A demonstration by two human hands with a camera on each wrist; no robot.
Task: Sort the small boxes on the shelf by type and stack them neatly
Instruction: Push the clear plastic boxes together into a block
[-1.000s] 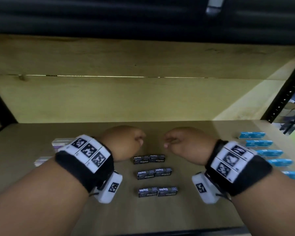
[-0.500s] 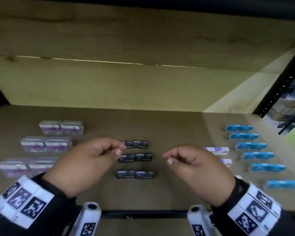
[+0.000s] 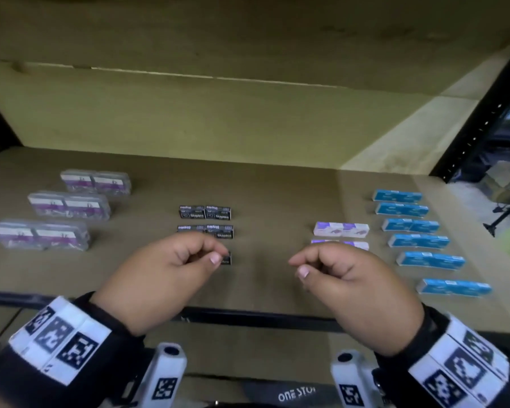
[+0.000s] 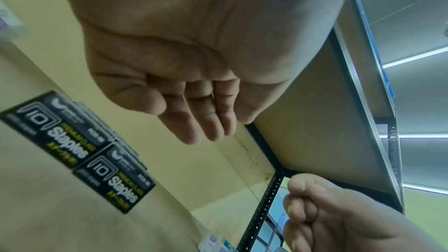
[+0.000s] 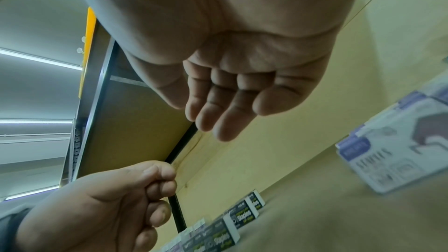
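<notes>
Black staple boxes (image 3: 205, 212) lie in pairs in three rows at mid-shelf and show close up in the left wrist view (image 4: 80, 147). My left hand (image 3: 206, 254) hovers over the front row and hides most of it; its fingers are loosely curled and it holds nothing (image 4: 198, 112). My right hand (image 3: 309, 265) hovers to the right, just in front of the white-and-purple boxes (image 3: 340, 229), also loosely curled and empty (image 5: 223, 102). Clear cases with purple labels (image 3: 69, 204) sit in three rows on the left. Blue boxes (image 3: 409, 225) form a column on the right.
The brown shelf board (image 3: 277, 187) ends at a black front rail (image 3: 262, 316) under my wrists. A black upright post (image 3: 477, 134) stands at the right rear. The wooden back wall (image 3: 218, 119) closes the shelf behind.
Both hands have drawn back from above the black boxes toward the front edge and spread apart. They stay curled and empty. The side rows of boxes have come into view.
</notes>
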